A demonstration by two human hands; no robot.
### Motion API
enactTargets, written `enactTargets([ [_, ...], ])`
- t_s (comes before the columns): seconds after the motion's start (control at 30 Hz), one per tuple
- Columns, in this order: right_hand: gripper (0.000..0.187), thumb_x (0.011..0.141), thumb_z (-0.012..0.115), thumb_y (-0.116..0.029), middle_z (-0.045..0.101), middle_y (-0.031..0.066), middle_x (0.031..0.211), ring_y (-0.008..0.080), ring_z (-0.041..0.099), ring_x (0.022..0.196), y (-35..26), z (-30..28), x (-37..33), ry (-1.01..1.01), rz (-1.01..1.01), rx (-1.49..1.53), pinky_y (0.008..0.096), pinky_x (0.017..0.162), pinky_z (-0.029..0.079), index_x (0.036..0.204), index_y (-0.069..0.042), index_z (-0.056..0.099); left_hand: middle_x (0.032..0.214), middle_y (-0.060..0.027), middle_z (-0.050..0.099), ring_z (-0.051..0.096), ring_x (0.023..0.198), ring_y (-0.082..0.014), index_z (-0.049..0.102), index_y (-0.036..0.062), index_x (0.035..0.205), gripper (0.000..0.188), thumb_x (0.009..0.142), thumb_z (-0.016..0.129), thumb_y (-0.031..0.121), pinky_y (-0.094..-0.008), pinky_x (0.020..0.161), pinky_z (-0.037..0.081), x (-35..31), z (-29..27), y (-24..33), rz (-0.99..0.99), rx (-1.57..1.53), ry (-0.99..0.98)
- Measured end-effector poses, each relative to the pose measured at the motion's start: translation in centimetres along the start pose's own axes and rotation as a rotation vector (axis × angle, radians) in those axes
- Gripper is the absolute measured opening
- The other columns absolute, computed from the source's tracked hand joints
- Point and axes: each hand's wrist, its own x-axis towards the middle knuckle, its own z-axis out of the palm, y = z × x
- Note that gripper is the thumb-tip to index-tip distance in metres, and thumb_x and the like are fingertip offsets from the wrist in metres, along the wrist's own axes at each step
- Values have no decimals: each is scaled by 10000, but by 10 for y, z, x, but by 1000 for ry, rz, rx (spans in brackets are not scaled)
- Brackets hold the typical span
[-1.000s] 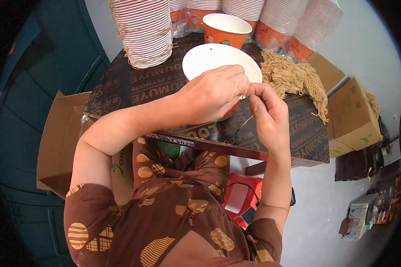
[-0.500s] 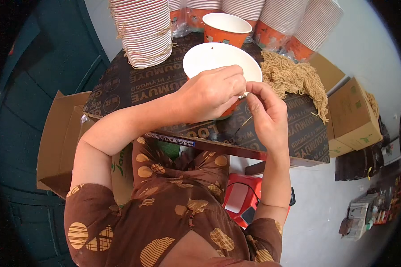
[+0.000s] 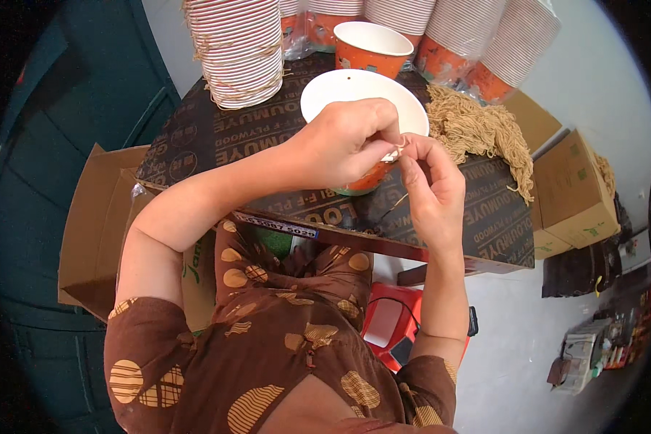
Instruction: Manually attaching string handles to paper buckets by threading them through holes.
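Soft, bright light covers the bare left hand (image 3: pixel 351 137) and bare right hand (image 3: pixel 435 195). Just beyond them, the round white-lined orange paper bucket (image 3: pixel 362 87) glows palest; far to their left, the dark-green panelled door (image 3: pixel 65 217) sinks into dimness. Edges bend toward the black rim. Near the right hand, the thin tan strand (image 3: pixel 396 205) is perhaps slightly blurred.

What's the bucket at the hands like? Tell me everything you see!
The bucket looks like card: white inside, orange outside, green near its base. A small dark spot, maybe a hole, shows near its far rim. It sits, mouth up, on the dark tabletop. The left hand and right hand are at its near right rim, partly hiding it.
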Motion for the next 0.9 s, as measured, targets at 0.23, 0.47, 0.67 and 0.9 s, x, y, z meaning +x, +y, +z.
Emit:
enactTargets([
  [0.23,27,877,576,30,604,132,1177,84,538,742,0,2,-6,-9,-96,-53,237,658,457,903,23,574,742,-32,571,545,669,-84,563,-3,831,74,823,636,-15,-247,591,454,2,-3,4,-173,-14,-21],
  [0.47,58,814,573,49,550,199,1286,104,562,802,-3,0,-9,-57,-111,-102,235,655,455,834,6,539,727,-19,562,516,657,-64,558,-10,824,80,823,638,-9,-241,572,441,3,0,2,-275,-44,-27],
  [0.67,108,724,518,83,514,257,1300,275,559,1118,4,-4,-4,-91,-263,-155,296,772,462,769,-4,472,694,-20,561,511,642,-70,564,-14,811,73,818,632,10,-252,554,430,5,-3,2,-354,4,-64],
  [0.9,109,710,518,82,486,273,1310,326,530,1171,10,-8,0,-109,-298,-154,340,853,442,755,-6,471,660,-45,571,521,627,-105,572,-21,771,76,793,624,29,-288,549,432,13,-2,2,-437,56,-64],
])
